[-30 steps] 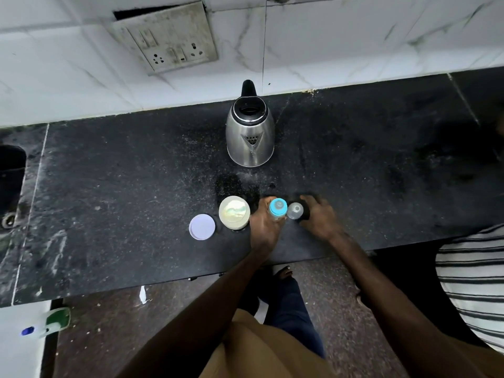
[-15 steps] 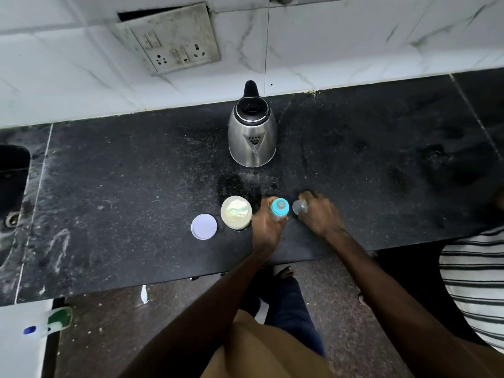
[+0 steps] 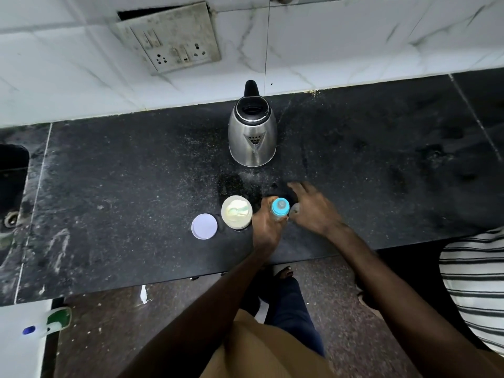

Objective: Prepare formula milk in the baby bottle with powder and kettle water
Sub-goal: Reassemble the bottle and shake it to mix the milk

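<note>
We look down on a black speckled stone surface (image 3: pixel 109 200) set against a white tiled wall. At its back stands a stainless steel electric kettle with a black lid (image 3: pixel 252 137), its spout facing us, within reach for the water step. Nearer the front edge sits a round open tub of cream-coloured formula powder (image 3: pixel 236 211), with its flat pale lilac lid (image 3: pixel 204 226) laid just beside it so the powder stays reachable.

Just right of the tub, the left hand (image 3: pixel 266 227) is wrapped around the clear baby bottle with the blue collar and teat (image 3: pixel 279 208), holding it upright on the surface, we judge to steady it for unscrewing. The small clear dome cap (image 3: pixel 294 210) lies beside the bottle at the right hand (image 3: pixel 313 211), whose fingers are spread apart and grip nothing we can see.
</note>
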